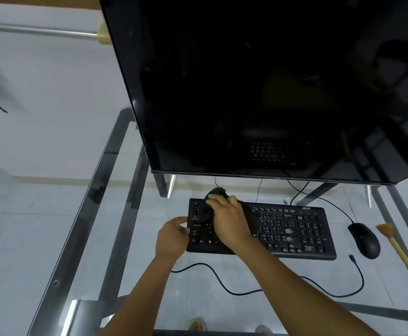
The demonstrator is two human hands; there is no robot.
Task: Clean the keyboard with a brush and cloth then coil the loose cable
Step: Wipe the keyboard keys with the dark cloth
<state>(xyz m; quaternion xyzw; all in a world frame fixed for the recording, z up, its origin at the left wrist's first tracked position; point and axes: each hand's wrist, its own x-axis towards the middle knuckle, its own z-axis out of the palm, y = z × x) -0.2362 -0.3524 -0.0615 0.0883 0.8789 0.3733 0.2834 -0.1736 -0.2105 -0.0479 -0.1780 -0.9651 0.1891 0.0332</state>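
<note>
The keyboard (261, 229) lies flat on the glass counter (115, 238), just in front of the dark monitor (270, 88), its long axis running left to right with the key rows facing the person. The right hand (229, 219) presses a bunched dark cloth (210, 207) onto the keyboard's left end, fingers curled around the cloth rather than spread. The left hand (173, 236) is at the keyboard's left short edge, fingers and thumb closed on that edge as if to steady it. Most of the keyboard, with pale smudges on some keys, stretches rightward from the cloth, so the wipe probably has to travel that way along the long axis, and the right hand is the nearer one. The loose cable (270, 287) snakes in front of the keyboard, uncoiled. The brush (402, 255) rests beyond the mouse (365, 241), right of the keyboard, bristles pointing away from the person.
</note>
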